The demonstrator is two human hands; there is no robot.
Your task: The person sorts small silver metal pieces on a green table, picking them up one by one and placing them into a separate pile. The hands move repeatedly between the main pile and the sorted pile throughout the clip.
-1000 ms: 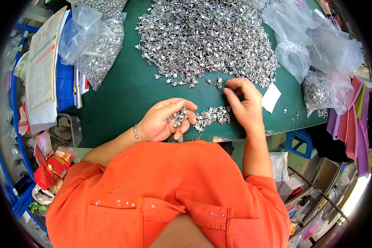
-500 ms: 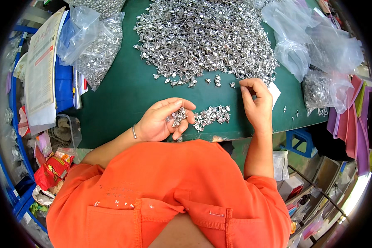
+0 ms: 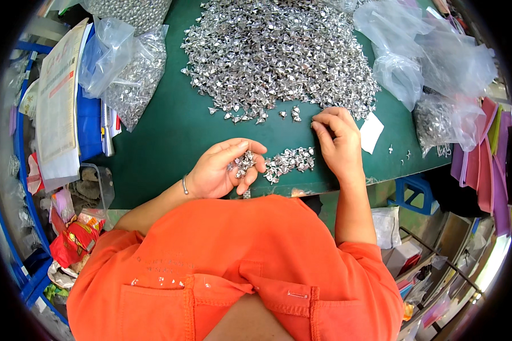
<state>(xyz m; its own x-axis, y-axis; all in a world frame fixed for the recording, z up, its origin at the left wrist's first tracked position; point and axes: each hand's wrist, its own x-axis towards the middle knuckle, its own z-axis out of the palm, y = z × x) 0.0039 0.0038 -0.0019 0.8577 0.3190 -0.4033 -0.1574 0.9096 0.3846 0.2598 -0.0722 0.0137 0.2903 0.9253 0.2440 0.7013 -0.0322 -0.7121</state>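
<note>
Our right hand (image 3: 338,139) has shifted a little leftward over the past half second, its fingertips now at the spot where one loose piece lay, while our left hand (image 3: 215,167) stays near the table's front edge. We hold the left palm-up and half curled, thumb and fingers closed around a cluster of small, pointed, silvery metal pieces (image 3: 244,165). We keep the right thumb and fingers drawn together; whether they pinch a piece, we cannot tell.

Just beside the left fingertips we see a short band of the same silvery pieces (image 3: 290,162), lying on the dark green tabletop (image 3: 153,133). Farther up, two stray silvery bits (image 3: 289,114) sit left of the right hand, near the broad heap of shiny metal pieces (image 3: 279,59). To the right of that hand lies a white paper slip (image 3: 371,133), and beyond it a clear plastic bag of silvery parts (image 3: 434,125). Off to our left we have another clear bag filled with metal parts (image 3: 137,85), then a printed newspaper sheet (image 3: 60,102) against a blue plastic bin (image 3: 90,122).
</note>
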